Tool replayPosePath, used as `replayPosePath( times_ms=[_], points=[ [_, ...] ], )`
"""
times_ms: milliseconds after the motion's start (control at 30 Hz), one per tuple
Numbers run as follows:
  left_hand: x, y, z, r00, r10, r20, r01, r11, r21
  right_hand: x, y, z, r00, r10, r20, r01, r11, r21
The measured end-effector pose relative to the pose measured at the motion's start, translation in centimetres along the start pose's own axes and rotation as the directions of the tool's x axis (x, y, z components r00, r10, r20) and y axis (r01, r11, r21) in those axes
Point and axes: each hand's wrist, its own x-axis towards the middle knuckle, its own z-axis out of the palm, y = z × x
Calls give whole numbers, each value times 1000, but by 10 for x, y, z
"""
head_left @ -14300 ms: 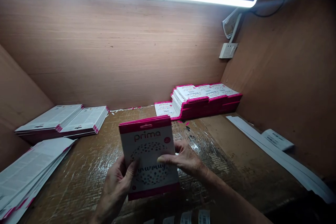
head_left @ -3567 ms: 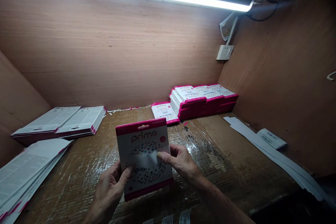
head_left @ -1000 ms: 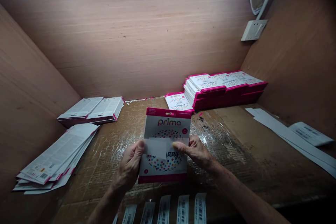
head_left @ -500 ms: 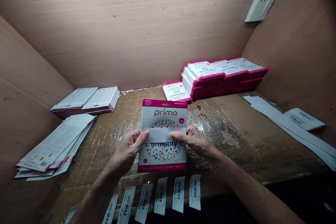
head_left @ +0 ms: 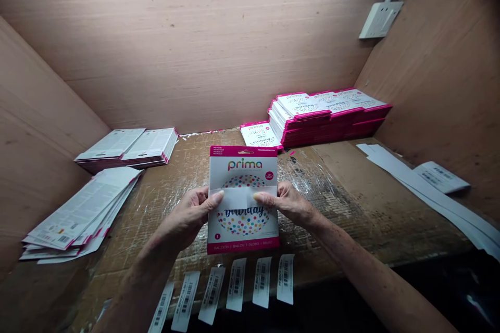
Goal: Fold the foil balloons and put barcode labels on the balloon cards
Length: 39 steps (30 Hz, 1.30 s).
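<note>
Both hands hold a white and pink balloon packet, printed "prima" and "birthday" with coloured dots, its front facing me. A white paper band lies across its middle. My left hand grips the left edge, thumb on the band's left part. My right hand grips the right edge, thumb on the band's right part. The other fingers are hidden behind the packet. Whether more than one packet is in the grip, I cannot tell. Below the packet, several barcode labels hang in a row along the front edge.
Stacked balloon packets stand at the back right, with a lower packet beside them. Packets lie back-side up in piles and a fanned heap at left. Paper strips and a label sheet lie at right.
The view has shifted slightly. Both hands keep the same hold on the packet, with the thumbs still on the band; the packet sits a little straighter.
</note>
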Motion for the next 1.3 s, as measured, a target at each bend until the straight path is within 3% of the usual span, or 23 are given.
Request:
replayPosePath(
  times_ms=[100,267,500,633,700,767,833,867,900,967,1067,1167,1300],
  points=[
    [-2,-3,-7,999,46,1,-46,997,61,0,0,1,999,-25,19,26,999,-48],
    [-2,-9,-14,1000,27,13,-28,994,103,0,3,4,999,13,45,-11,999,-49],
    [5,-13,-6,998,49,-25,-46,993,108,-7,2,-2,1000,6,17,-6,999,-36],
    [3,-7,-3,994,55,-94,-47,994,94,-30,-3,-21,985,45,164,-13,982,-190],
    [2,-5,-5,990,71,-119,-61,995,83,-49,-1,-29,958,140,251,-18,902,-432],
    [1,-6,-7,988,88,-129,-78,994,79,-68,3,-32,947,186,261,50,718,-694],
    [1,-9,-8,985,105,-140,-94,992,83,-83,4,-32,955,154,255,131,550,-825],
    [1,-11,-8,982,114,-151,-101,991,88,-89,3,-31,956,145,256,143,533,-834],
    [1,-12,-6,978,124,-166,-110,990,92,-92,-1,-30,957,144,254,128,574,-809],
    [2,-14,-2,971,142,-190,-126,988,95,-90,-12,-24,967,149,206,28,742,-670],
    [3,-12,9,957,169,-235,-150,984,96,-71,-25,-6,998,59,-30,-66,916,-395],
    [4,-8,17,938,194,-287,-163,978,128,-43,-26,17,969,-68,-238,0,961,-276],
    [2,-7,17,930,219,-296,-169,968,186,-16,-19,33,938,-130,-320,46,965,-258]
  ],
)
